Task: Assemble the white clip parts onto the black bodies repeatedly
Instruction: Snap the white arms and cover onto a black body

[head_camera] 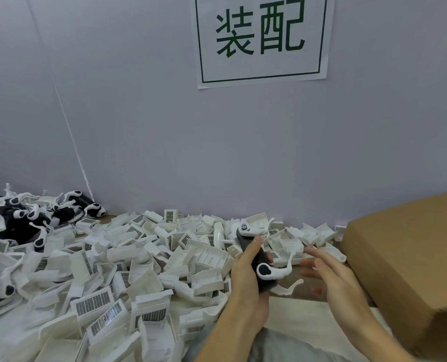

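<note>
Two hands work in front of me: my left hand (246,278) grips a black body (259,259) with white clip parts (272,272) fitted at both ends, held above the surface (295,317). My right hand (332,280) hovers just beside it, blurred fingers (319,257) spread and holding nothing. Loose white housings (118,270) heap to the left; a cardboard box (410,262) sits right.

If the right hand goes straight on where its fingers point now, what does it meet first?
Most likely the white clip on the black body that the left hand holds; the right hand is blurred, so depth is uncertain.
</note>
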